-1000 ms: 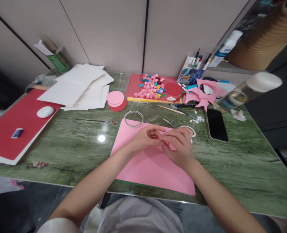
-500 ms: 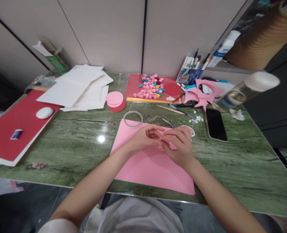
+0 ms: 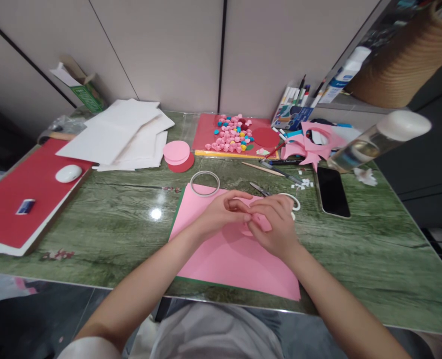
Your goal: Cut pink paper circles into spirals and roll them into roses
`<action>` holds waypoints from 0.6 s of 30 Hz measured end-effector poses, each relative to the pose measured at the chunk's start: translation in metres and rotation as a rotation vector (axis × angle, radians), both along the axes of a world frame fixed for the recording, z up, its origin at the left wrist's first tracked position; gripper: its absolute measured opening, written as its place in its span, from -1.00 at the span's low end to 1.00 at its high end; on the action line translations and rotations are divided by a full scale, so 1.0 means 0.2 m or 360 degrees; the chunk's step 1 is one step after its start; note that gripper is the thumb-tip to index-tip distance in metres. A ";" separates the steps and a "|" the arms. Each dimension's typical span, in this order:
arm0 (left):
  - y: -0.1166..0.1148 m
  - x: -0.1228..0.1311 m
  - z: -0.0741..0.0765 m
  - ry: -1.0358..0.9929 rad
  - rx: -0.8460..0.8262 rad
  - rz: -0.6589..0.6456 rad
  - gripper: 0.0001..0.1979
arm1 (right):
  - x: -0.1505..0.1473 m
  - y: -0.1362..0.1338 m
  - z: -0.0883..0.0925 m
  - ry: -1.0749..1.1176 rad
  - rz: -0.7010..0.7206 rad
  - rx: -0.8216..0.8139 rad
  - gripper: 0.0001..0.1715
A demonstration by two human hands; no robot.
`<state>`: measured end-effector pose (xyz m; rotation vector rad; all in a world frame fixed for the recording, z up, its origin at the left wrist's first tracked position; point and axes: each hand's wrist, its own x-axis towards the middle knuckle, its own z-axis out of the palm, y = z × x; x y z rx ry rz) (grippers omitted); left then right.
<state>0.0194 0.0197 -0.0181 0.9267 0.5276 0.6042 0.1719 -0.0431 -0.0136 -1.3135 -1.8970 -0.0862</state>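
Over a stack of pink paper sheets (image 3: 221, 264), both hands meet, fingertips together. Between them shows a small piece of pink paper (image 3: 260, 222), mostly covered by the fingers, so its full shape cannot be made out. My left hand (image 3: 224, 209) pinches its left side with curled fingers. From the other side my right hand (image 3: 279, 224) grips it, fingers bent over the top. Just beyond the right hand lie scissors (image 3: 259, 189) with white handles, partly hidden by it. A roll of tape (image 3: 205, 184) rests on the stack's far edge.
Pink and red paper circles (image 3: 176, 152) lie beyond the tape. Small pink, blue and yellow pieces (image 3: 231, 133) are heaped on a red sheet. A phone (image 3: 333, 192) and a bottle (image 3: 366, 144) are at right; white papers (image 3: 116, 129) and a red board (image 3: 22, 224) at left.
My right hand's fingers have shifted slightly, so more of the pink paper piece and of the scissors' white handles shows. The left hand is nearly unchanged.
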 end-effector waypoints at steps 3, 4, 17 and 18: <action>0.00 0.01 0.00 -0.0011 0.0015 -0.0007 -0.54 | -0.01 0.00 0.00 -0.0025 -0.0008 0.0042 -0.87; 0.00 0.01 -0.01 -0.0018 0.0018 -0.0016 -0.54 | -0.01 0.00 0.00 -0.0037 -0.0014 0.0064 -0.87; 0.02 -0.02 0.00 0.0071 0.0170 -0.0075 -0.62 | 0.00 0.01 0.01 -0.0078 -0.0064 0.0167 -0.88; 0.02 -0.02 0.00 0.0088 0.0207 -0.0055 -0.63 | 0.00 0.01 0.01 -0.0074 -0.0060 0.0162 -0.88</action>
